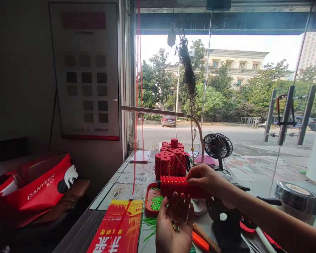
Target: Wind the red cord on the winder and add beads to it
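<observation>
My left hand [174, 219] is palm up with its fingers slightly curled, and a few small yellowish and dark beads [175, 226] lie in the palm. Just above it, a row of red ridged spools [171, 182] sits side by side on a dark horizontal rod, with small yellow-green dots along the top. My right hand [204, 178] reaches in from the right, thumb and fingertips pinched together at the top of the row. Whatever is between those fingertips is too small to make out. Small green pieces [157, 203] fill part of a red tray [148, 207] left of my hands.
Stacked red spools [165, 163] stand behind the row. A black fan [218, 146], a lamp arm [158, 111] and a round clear container [298, 198] surround the work. A red printed bag [116, 225] lies left; an orange-handled tool [200, 241] lies near my left hand.
</observation>
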Demonstrator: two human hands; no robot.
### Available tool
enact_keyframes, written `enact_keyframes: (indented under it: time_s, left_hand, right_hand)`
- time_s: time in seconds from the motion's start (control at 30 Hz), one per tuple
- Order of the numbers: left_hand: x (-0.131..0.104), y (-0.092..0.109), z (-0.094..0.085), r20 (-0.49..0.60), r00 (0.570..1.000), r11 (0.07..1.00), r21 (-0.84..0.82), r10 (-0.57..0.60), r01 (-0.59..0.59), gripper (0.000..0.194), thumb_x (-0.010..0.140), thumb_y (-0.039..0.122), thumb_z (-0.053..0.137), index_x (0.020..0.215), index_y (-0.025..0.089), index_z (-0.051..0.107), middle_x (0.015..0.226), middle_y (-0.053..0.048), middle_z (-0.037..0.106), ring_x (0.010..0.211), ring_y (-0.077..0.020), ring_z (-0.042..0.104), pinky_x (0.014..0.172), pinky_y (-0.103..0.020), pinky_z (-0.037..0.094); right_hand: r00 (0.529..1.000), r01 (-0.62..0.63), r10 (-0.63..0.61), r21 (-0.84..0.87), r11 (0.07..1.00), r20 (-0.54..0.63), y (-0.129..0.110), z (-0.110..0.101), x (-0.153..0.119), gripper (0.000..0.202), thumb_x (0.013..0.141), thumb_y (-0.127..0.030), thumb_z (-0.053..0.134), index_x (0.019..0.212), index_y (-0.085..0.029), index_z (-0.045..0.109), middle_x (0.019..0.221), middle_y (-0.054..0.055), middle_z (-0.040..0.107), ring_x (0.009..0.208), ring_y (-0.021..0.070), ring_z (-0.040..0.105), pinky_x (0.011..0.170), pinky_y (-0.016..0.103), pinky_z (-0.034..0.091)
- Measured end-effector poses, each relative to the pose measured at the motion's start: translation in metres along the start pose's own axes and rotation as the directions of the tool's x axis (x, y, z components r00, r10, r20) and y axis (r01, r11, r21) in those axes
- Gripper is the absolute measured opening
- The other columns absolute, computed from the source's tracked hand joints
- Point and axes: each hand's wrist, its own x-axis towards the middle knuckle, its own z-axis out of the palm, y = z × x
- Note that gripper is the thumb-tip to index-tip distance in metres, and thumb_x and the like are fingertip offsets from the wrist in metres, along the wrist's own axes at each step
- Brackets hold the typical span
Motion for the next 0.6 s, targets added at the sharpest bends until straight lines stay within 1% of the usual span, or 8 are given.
enact_keyframes:
  time_s: [0.17,0.3,0.4,0.47,0.5,0.53,0.6]
  left_hand:
    - [0.000,0.000,-0.001,0.015,1.000,1.000,-0.019,-0.009,0.009,0.051,0.092,0.027,0.036,0.062,0.012,0.074,0.068,-0.013,0.073,0.078,-0.0225,0.069,0.081,-0.034,0.047]
    - [0.000,-0.001,-0.002,0.019,1.000,1.000,-0.001,0.003,-0.003,0.050,0.091,0.023,0.036,0.059,0.014,0.073,0.067,-0.011,0.074,0.077,-0.0215,0.069,0.083,-0.035,0.046]
    - [-0.001,-0.001,-0.004,0.050,0.999,1.000,0.013,-0.001,0.000,0.045,0.090,0.023,0.040,0.060,0.015,0.073,0.067,-0.010,0.074,0.077,-0.0199,0.069,0.083,-0.034,0.045]
    - [-0.002,-0.002,-0.002,0.061,0.998,1.000,0.007,-0.012,0.012,0.041,0.089,0.024,0.042,0.064,0.015,0.073,0.067,-0.009,0.073,0.075,-0.0193,0.069,0.083,-0.034,0.045]
    - [-0.002,-0.003,-0.001,0.052,0.999,1.000,-0.004,-0.011,0.011,0.040,0.089,0.024,0.042,0.065,0.015,0.073,0.065,-0.009,0.073,0.073,-0.0187,0.069,0.082,-0.033,0.045]
    - [-0.003,-0.004,0.001,0.029,1.000,1.000,-0.023,-0.004,0.005,0.041,0.090,0.025,0.041,0.065,0.016,0.073,0.064,-0.009,0.073,0.070,-0.0179,0.068,0.080,-0.032,0.045]
    - [-0.004,-0.006,0.005,-0.029,1.000,0.998,-0.064,0.004,-0.006,0.049,0.091,0.027,0.037,0.061,0.015,0.073,0.060,-0.009,0.072,0.064,-0.0173,0.068,0.075,-0.030,0.046]
  right_hand:
    - [1.000,0.008,-0.007,-0.055,0.998,0.009,0.002,0.001,0.001,0.012,0.062,-0.020,0.057,0.061,-0.013,0.067,0.055,0.000,0.061,0.051,0.0106,0.049,0.050,0.023,0.038]
    - [1.000,0.028,-0.028,-0.142,0.990,0.002,0.003,0.000,0.003,0.011,0.063,-0.016,0.056,0.061,-0.014,0.066,0.054,-0.001,0.059,0.050,0.0097,0.047,0.048,0.022,0.036]
    - [0.997,0.063,-0.071,-0.247,0.967,-0.023,-0.008,0.004,-0.007,0.010,0.067,-0.018,0.058,0.067,-0.014,0.067,0.056,-0.001,0.057,0.052,0.0103,0.046,0.048,0.022,0.034]
    - [0.992,0.117,-0.128,-0.315,0.942,-0.014,-0.020,0.013,-0.022,0.009,0.071,-0.017,0.058,0.065,-0.015,0.065,0.060,-0.001,0.058,0.054,0.0101,0.047,0.049,0.021,0.034]
    - [0.986,0.161,-0.166,-0.348,0.923,0.016,-0.025,0.019,-0.030,0.012,0.072,-0.015,0.058,0.061,-0.016,0.063,0.062,-0.001,0.058,0.055,0.0095,0.048,0.051,0.021,0.035]
    - [0.976,0.217,-0.205,-0.379,0.900,0.073,-0.029,0.026,-0.037,0.016,0.072,-0.012,0.059,0.056,-0.017,0.060,0.061,-0.003,0.058,0.056,0.0088,0.048,0.053,0.020,0.036]
    - [0.937,0.343,-0.271,-0.450,0.825,0.219,-0.032,0.040,-0.049,0.021,0.070,-0.008,0.062,0.053,-0.017,0.057,0.061,-0.004,0.062,0.058,0.0085,0.050,0.061,0.020,0.039]
